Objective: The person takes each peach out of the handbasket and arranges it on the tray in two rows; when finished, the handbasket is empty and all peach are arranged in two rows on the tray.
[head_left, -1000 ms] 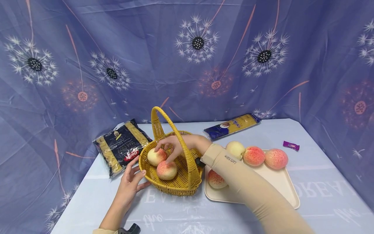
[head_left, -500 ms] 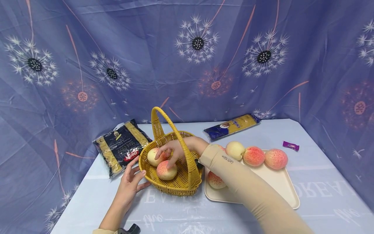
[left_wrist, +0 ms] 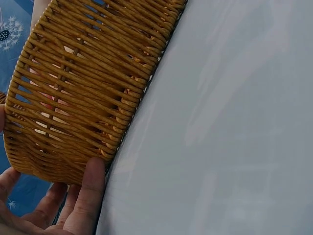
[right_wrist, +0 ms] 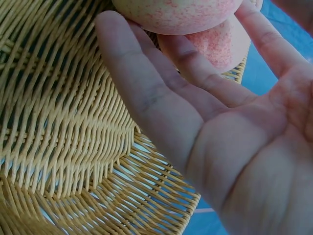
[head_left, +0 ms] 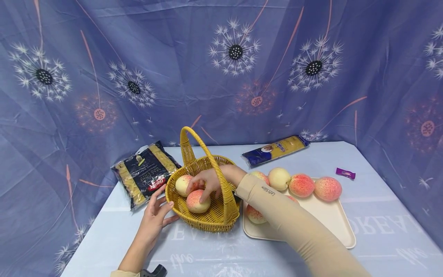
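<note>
A yellow wicker basket with a tall handle stands at the table's middle, two peaches inside. My right hand reaches under the handle into it. Its fingers are spread and loosely bent close by the nearer peach; whether they touch it I cannot tell. The other peach lies behind, to the left. In the right wrist view, speckled peach skin shows just beyond the fingertips. My left hand rests with extended fingers against the basket's left end, one fingertip on the woven wall in the left wrist view.
A cream tray on the right bears several peaches, such as this one, partly hidden by my right sleeve. Pasta bags lie behind left and behind right. A small purple wrapped sweet lies far right.
My right hand has shifted slightly right and down inside the basket, its fingers moving off the rear peach. Both peaches stay where they were. The left hand keeps its place.
</note>
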Demonstrator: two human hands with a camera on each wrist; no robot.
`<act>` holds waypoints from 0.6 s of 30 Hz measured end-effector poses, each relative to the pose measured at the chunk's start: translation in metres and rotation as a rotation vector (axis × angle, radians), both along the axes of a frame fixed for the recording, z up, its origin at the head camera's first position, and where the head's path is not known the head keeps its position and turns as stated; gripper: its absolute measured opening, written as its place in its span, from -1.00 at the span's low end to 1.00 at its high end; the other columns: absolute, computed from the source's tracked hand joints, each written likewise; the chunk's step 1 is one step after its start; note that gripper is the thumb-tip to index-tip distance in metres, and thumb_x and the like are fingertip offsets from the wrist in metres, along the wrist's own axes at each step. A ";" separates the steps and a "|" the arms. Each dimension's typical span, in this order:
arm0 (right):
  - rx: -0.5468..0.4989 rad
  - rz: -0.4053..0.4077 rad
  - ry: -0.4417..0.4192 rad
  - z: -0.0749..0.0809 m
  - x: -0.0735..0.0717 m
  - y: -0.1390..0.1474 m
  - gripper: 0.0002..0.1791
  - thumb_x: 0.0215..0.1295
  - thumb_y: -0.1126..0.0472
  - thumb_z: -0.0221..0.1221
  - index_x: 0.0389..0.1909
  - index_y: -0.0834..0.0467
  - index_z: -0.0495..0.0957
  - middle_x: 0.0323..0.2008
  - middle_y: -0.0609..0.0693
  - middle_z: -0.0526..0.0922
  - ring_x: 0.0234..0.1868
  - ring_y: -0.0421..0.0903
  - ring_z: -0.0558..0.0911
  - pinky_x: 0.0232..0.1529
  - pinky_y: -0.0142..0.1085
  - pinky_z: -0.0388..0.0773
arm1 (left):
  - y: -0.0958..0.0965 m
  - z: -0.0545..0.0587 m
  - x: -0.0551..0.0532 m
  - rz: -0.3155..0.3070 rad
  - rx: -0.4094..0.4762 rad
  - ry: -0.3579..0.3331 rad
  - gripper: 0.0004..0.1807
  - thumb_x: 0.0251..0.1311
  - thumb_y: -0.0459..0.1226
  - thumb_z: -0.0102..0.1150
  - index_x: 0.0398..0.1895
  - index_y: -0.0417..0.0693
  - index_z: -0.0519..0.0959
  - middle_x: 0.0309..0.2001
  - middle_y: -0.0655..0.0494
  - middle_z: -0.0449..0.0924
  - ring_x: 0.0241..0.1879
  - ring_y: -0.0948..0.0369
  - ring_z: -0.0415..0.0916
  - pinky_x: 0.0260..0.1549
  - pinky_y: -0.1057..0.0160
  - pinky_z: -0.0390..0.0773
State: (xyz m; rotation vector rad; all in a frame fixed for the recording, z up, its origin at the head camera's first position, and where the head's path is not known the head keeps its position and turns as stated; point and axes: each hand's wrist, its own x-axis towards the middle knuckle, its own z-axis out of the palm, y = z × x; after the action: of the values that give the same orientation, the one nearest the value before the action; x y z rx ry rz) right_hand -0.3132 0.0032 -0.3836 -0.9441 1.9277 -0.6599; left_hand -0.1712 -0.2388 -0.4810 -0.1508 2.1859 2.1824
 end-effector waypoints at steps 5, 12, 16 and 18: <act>-0.018 0.004 -0.028 -0.001 0.001 0.003 -0.36 0.39 0.23 0.42 0.46 -0.02 0.52 0.33 0.00 0.50 0.06 -0.11 0.56 -0.33 -0.19 0.78 | 0.000 -0.001 -0.001 0.002 0.000 -0.010 -0.23 0.60 -0.23 0.16 0.72 0.33 0.06 0.51 -0.24 0.21 0.20 0.18 0.64 0.03 0.09 0.85; -0.030 -0.023 -0.060 -0.002 0.004 0.004 -0.37 0.32 0.28 0.43 0.41 0.00 0.53 0.30 -0.02 0.49 0.08 -0.12 0.54 -0.25 -0.12 0.78 | 0.000 -0.002 -0.001 -0.004 0.002 -0.012 -0.23 0.61 -0.22 0.15 0.72 0.34 0.06 0.51 -0.24 0.21 0.19 0.21 0.64 0.04 0.10 0.84; -0.035 -0.029 -0.063 -0.002 0.005 0.004 -0.38 0.32 0.27 0.44 0.38 0.01 0.52 0.30 -0.02 0.47 0.05 -0.11 0.56 -0.18 -0.06 0.80 | -0.001 -0.002 -0.001 -0.005 0.003 -0.001 -0.24 0.61 -0.23 0.15 0.72 0.32 0.06 0.50 -0.24 0.22 0.19 0.19 0.64 0.03 0.09 0.84; -0.040 -0.029 -0.063 -0.003 0.006 0.004 -0.39 0.32 0.28 0.44 0.37 0.03 0.52 0.28 -0.02 0.47 0.02 -0.12 0.56 -0.16 -0.06 0.81 | -0.001 -0.002 -0.001 -0.003 0.004 0.002 -0.23 0.60 -0.24 0.15 0.72 0.32 0.06 0.50 -0.24 0.22 0.19 0.18 0.65 0.03 0.09 0.84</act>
State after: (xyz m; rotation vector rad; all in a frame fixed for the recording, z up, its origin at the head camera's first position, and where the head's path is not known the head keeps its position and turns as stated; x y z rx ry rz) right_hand -0.3077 0.0075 -0.3861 -0.9110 1.8820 -0.7389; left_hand -0.1719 -0.2394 -0.4828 -0.1453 2.1806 2.1866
